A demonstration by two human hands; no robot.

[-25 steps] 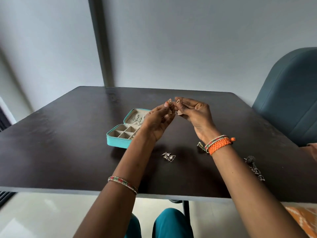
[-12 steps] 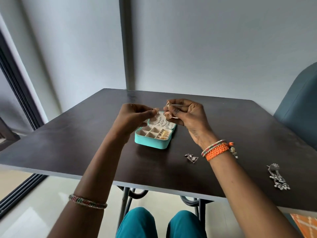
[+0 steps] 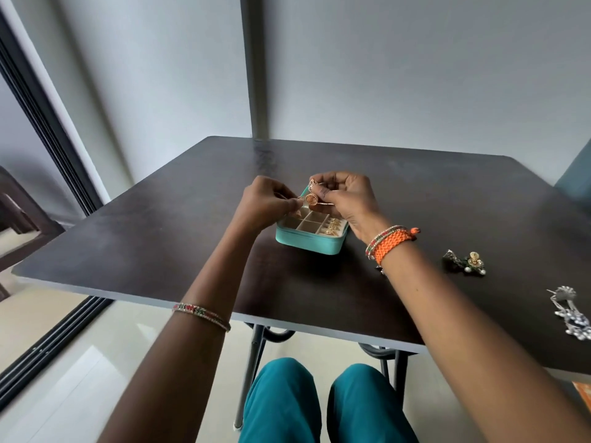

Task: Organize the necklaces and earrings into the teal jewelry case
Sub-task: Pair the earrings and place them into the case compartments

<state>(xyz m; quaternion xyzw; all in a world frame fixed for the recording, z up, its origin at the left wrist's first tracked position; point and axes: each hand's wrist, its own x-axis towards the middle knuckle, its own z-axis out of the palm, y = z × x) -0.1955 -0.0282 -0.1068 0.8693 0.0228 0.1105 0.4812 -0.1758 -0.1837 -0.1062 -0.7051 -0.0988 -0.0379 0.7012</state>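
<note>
The teal jewelry case lay open on the dark desk, gold pieces in its right-hand compartments. Directly above it my left hand and right hand each pinched a part of a rose-gold earring. To the right, well apart from the case, lay a green-and-gold earring pair and silver earrings.

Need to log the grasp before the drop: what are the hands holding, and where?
Both hands hold rose-gold earrings above the case. The right hand pinches them at the top; the left hand pinches the left end. Exact part is too small to tell.
</note>
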